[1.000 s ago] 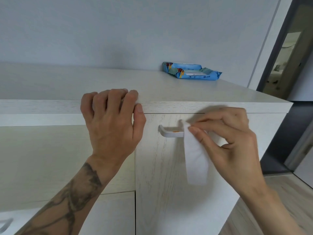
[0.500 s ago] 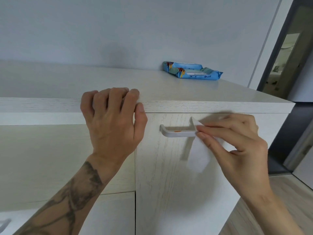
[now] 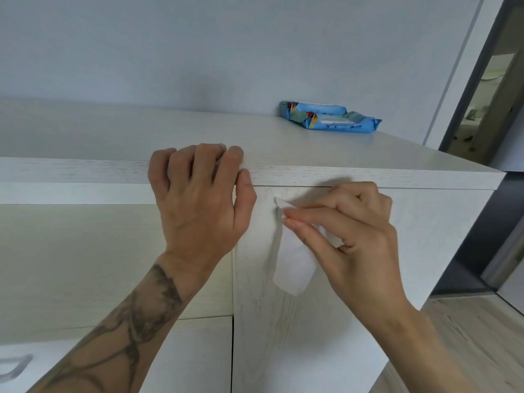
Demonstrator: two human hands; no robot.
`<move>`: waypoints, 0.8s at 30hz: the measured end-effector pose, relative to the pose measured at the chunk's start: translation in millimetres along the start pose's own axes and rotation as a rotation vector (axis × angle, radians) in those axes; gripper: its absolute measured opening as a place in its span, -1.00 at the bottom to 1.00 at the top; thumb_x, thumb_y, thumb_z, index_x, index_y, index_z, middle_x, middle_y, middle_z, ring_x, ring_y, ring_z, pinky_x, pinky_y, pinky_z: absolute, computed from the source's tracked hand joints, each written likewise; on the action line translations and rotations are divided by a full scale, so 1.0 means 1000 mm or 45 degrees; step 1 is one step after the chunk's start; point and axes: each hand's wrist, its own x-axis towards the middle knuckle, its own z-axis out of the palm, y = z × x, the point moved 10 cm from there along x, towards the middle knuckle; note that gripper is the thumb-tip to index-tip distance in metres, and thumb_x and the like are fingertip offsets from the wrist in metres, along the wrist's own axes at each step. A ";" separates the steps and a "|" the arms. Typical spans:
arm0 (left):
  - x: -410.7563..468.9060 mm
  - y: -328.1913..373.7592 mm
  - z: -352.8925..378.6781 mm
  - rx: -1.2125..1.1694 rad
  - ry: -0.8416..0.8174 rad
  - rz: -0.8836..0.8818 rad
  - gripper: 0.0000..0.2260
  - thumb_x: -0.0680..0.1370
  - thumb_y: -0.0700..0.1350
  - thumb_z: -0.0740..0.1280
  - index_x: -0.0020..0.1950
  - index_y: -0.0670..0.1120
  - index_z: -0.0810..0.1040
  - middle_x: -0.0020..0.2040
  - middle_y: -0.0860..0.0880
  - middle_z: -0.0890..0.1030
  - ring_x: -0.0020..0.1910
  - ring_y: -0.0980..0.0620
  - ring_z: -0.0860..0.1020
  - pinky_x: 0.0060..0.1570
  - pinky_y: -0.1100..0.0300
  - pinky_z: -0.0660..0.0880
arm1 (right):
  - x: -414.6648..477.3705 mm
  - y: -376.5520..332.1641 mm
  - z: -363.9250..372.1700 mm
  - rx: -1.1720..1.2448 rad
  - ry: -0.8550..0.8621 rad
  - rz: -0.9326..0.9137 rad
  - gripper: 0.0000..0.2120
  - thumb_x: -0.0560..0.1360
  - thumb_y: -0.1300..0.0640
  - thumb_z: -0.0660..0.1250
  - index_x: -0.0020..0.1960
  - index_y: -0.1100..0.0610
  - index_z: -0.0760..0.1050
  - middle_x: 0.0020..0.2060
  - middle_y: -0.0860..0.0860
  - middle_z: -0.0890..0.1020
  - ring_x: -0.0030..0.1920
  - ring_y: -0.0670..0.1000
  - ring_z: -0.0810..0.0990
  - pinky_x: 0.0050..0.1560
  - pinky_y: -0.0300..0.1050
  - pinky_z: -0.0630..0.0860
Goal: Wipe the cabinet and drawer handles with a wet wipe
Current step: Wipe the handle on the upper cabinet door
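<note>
Step in hand, by my read: wiping the door handle at the top of the cabinet door (image 3: 283, 350). Right hand (image 3: 354, 231) pinches the wet wipe (image 3: 295, 265) btw thumb & fingertips, just under the door's top edge. The wipe's loose tail hangs down the door face. The handle itself is hidden under wipe & fingers, so can't tell how much of it the wipe covers. Left hand (image 3: 198, 205) sits just left of the door's top corner, fingers curled over the front edge of the cabinet top (image 3: 113, 137), thumb on the edge face, prob. bracing.

Next move, as I judge it: slide the pinch along the handle's length w/ steady pressure, incl. underside & ends, w/o tugging the door open. The left hand's brace should help there. Then on to the drawer handle (image 3: 15, 367), far down-left of the door & only partly in view.

Count:
- 2 hands
- 1 wet wipe in use
- 1 wipe pack (image 3: 330, 117), blue, lying on the cabinet top up behind the door, well apart from both hands
- 1 door handle (hidden)
- 1 drawer handle in view
- 1 door
</note>
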 end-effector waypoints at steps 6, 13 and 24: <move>0.000 0.000 0.000 0.010 -0.011 -0.003 -0.67 0.71 -0.03 0.13 0.13 -0.16 0.64 -0.01 -0.15 0.63 0.05 -0.14 0.42 0.19 -0.13 0.31 | -0.003 -0.008 -0.002 -0.068 0.095 0.079 -0.93 0.60 0.05 0.48 0.01 -0.01 0.76 -0.14 -0.15 0.65 0.07 -0.05 0.46 0.13 -0.07 0.30; -0.001 0.000 0.000 0.016 -0.012 -0.003 -0.70 0.70 -0.04 0.15 0.13 -0.15 0.63 -0.01 -0.14 0.62 0.05 -0.14 0.43 0.18 -0.14 0.33 | -0.002 -0.032 0.006 -0.344 0.165 0.060 -0.93 0.58 0.15 0.50 -0.07 0.08 0.75 -0.19 -0.07 0.63 0.05 0.04 0.45 0.11 -0.08 0.24; 0.000 0.000 0.000 0.023 -0.031 0.005 -0.69 0.70 -0.03 0.15 0.13 -0.14 0.64 0.00 -0.13 0.62 0.06 -0.13 0.42 0.19 -0.12 0.32 | 0.005 -0.028 0.014 -0.365 0.197 0.146 -0.92 0.49 0.18 0.53 -0.17 0.10 0.68 -0.19 -0.04 0.62 0.06 0.02 0.43 0.12 -0.11 0.19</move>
